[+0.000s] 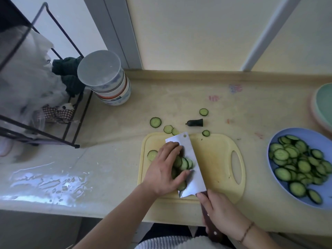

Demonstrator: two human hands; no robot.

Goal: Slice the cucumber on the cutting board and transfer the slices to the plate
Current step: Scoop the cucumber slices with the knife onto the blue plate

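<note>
left hand (164,169) flat, pressing slices (183,163) against cleaver (190,164) | right hand (218,214) grip clamped on cleaver handle | plate (294,198) right, heaped with slices

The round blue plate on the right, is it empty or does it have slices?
Not empty: the round blue plate holds a heap of green cucumber slices.

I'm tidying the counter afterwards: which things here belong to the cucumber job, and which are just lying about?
In use: cutting board, knife, slices under left hand, right hand, plate.
Lying about: stacked bowls, wire rack, green dish.
</note>
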